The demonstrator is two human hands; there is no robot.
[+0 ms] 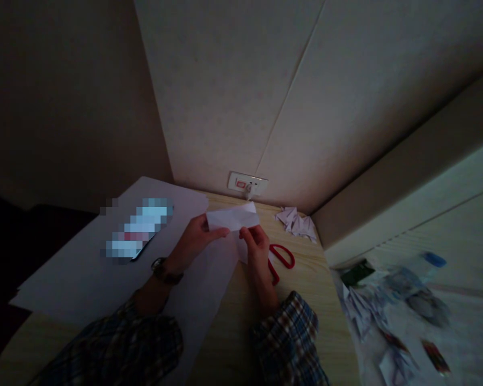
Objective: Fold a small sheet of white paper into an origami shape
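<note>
A small white paper piece [231, 219] is held up over the far part of the tabletop [314, 316], between the two hands. The left hand [203, 230] is closed on its left end, thumb along the near edge; the right hand [255, 240] pinches its near right edge with thumb and fingers drawn together. Just right of the right hand lie red-handled scissors [292, 261], partly hidden by it. Farther right, folded paper pieces [295, 222] lie near the wall. Large white sheets [199, 279] spread to the left, carrying a lit phone [140, 230]. Beyond the hands, a socket [235, 182] is set in the wall.
</note>
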